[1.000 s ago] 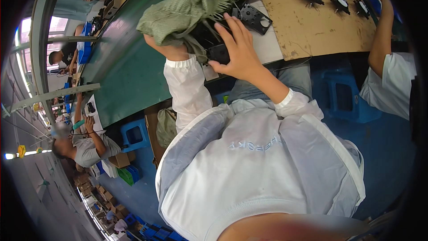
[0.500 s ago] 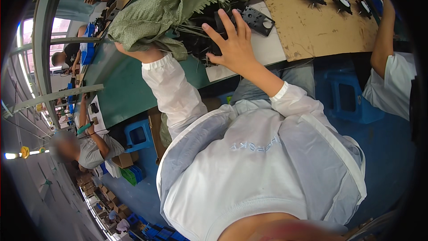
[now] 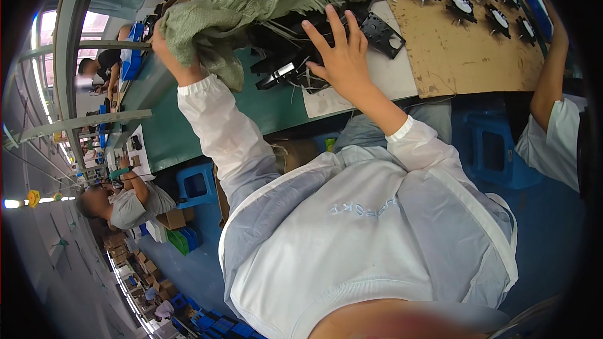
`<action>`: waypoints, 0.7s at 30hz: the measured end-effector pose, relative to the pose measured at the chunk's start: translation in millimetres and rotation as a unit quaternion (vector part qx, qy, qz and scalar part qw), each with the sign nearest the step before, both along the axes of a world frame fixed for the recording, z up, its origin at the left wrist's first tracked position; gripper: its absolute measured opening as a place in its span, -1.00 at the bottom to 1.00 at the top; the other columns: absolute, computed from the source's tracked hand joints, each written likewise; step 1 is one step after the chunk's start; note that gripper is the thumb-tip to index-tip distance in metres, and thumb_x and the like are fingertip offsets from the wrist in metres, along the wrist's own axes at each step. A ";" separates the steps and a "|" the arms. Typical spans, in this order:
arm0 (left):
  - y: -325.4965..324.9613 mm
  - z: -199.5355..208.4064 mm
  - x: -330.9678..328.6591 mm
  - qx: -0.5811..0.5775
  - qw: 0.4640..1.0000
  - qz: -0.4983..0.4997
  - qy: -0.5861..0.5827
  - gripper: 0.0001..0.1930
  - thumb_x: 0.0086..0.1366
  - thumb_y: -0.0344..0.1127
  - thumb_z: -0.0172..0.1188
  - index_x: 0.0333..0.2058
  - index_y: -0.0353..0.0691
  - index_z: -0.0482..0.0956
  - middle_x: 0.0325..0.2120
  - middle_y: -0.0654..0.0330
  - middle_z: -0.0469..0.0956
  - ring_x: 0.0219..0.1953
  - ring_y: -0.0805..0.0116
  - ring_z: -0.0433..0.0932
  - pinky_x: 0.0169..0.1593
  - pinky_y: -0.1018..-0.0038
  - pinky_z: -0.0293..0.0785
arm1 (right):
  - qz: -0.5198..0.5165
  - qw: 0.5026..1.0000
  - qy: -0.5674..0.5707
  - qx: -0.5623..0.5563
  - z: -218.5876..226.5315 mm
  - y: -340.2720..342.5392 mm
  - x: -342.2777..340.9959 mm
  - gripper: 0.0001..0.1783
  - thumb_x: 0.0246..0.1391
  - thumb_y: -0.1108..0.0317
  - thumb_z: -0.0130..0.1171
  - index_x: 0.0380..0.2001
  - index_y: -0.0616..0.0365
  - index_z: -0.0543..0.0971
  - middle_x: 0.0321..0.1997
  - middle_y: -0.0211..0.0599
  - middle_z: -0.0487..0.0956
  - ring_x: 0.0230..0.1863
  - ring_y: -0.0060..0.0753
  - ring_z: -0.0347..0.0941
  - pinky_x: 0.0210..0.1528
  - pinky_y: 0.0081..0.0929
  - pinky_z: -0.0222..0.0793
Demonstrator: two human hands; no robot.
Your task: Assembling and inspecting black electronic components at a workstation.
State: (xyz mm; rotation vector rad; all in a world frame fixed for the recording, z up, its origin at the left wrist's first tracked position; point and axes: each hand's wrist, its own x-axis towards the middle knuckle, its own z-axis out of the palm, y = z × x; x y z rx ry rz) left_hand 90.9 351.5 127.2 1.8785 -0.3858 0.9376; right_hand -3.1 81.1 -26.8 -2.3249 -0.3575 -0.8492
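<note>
A green woven sack (image 3: 232,3) with a frayed mouth lies on the far part of the bench. My left hand (image 3: 171,55) grips its left edge, the fingers partly hidden by the cloth. Black plastic parts (image 3: 274,77) spill from the mouth, one with a shiny strip. Over this pile, my right hand (image 3: 344,63) is spread, its fingertips near or touching the parts; it holds nothing I can see. A flat black plastic plate with holes (image 3: 379,30) lies just right of my right fingers, on a white sheet (image 3: 396,81).
On a brown board (image 3: 440,66) at the right stand several black pieces with white round centres (image 3: 462,4). Another person's arm (image 3: 553,66) reaches in at the far right, beside a blue stool (image 3: 493,150). Green bench surface (image 3: 173,125) runs leftward, where other people sit.
My left hand has drawn the sack's edge up and to the left, uncovering more black parts, including the shiny one. My right hand stays spread over the pile.
</note>
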 end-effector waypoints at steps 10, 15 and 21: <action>2.8 -86.5 120.1 0.077 0.947 -0.150 0.275 -0.66 0.29 -0.37 0.18 0.01 -0.36 0.45 -0.04 0.00 0.56 -0.04 0.16 0.58 0.10 0.33 0.49 | 0.020 0.999 0.012 -0.028 -4.1 4.8 -7.4 0.00 -0.27 0.01 0.50 0.33 -0.48 0.28 0.51 -0.15 -0.03 0.41 0.33 -0.10 0.28 0.17 -0.01; -24.7 -99.7 155.4 0.156 0.936 -0.154 0.274 -0.65 0.32 -0.36 0.14 0.04 -0.36 0.43 -0.03 0.00 0.55 -0.03 0.17 0.57 0.11 0.33 0.49 | 0.027 0.999 0.021 -0.029 -3.1 8.1 -16.2 0.05 -0.33 -0.04 0.52 0.33 -0.50 0.29 0.53 -0.19 -0.06 0.44 0.36 -0.16 0.30 0.19 -0.03; -37.6 -92.2 178.3 0.172 0.945 -0.151 0.235 -0.65 0.35 -0.36 0.10 0.07 -0.35 0.41 -0.01 0.00 0.53 -0.02 0.18 0.56 0.12 0.34 0.48 | 0.053 0.997 0.031 -0.039 -8.9 13.0 -19.0 0.12 -0.42 -0.07 0.56 0.33 -0.53 0.28 0.54 -0.23 -0.07 0.45 0.40 -0.19 0.30 0.17 -0.04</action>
